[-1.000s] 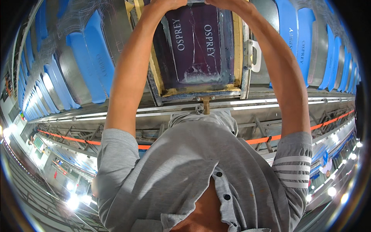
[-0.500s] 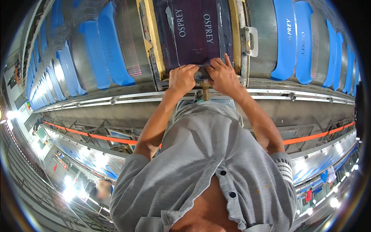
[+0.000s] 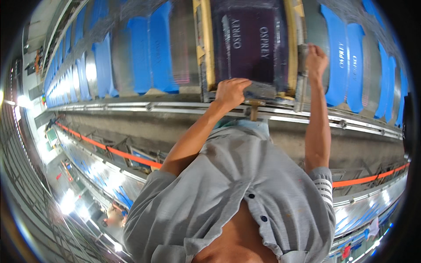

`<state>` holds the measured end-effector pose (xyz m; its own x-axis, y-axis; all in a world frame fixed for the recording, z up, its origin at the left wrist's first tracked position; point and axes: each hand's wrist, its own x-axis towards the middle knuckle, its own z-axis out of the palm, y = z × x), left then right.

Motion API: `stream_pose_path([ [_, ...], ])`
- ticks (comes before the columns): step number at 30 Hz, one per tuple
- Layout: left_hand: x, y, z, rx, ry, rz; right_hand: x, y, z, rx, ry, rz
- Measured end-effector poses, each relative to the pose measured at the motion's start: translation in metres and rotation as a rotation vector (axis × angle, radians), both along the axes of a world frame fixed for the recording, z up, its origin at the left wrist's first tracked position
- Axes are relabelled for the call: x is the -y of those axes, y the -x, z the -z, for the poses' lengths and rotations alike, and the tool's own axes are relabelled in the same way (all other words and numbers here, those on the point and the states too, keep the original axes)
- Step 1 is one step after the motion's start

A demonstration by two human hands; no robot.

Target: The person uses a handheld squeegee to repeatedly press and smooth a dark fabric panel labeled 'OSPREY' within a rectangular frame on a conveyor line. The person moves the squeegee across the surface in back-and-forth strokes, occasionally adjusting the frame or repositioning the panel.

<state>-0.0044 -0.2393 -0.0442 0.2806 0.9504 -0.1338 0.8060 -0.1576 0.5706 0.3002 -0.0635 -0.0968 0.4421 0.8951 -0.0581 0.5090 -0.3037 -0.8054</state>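
A screen-printing frame with yellow taped borders and dark purple mesh, bearing pale lettering, sits at the top centre. My left hand is on its near edge, fingers curled over something I cannot make out, beside a grey strip along the bottom of the mesh. My right hand is closed on the handle at the frame's right side, which it mostly covers. Blue fabric pieces lie to the left, and similar ones lie to the right.
A long metal rail runs along the bench's near edge. Behind me are an orange beam, other long benches with blue pieces, and bright lights. A person in red shows small at the lower right.
Both hands came from the frame's far end to its near edge; since then my right hand has moved to the right-side handle. The view has shifted, so the frame appears further right.
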Motion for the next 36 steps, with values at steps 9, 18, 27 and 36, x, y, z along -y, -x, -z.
stream_pose_path([
  [9, 0.052, 0.044, 0.024, -0.095, -0.178, -0.101, 0.049, 0.07, 0.001, -0.322, -0.102, -0.096],
  [18, 0.05, -0.034, -0.031, -0.071, 0.029, -0.158, 0.061, -0.017, -0.007, -0.187, -0.015, -0.025],
  [27, 0.057, -0.042, -0.01, -0.058, 0.046, -0.071, 0.061, -0.039, 0.02, -0.063, 0.015, 0.044],
  [36, 0.066, -0.063, 0.02, -0.142, -0.147, -0.035, 0.052, -0.057, 0.026, -0.024, 0.132, 0.073],
])
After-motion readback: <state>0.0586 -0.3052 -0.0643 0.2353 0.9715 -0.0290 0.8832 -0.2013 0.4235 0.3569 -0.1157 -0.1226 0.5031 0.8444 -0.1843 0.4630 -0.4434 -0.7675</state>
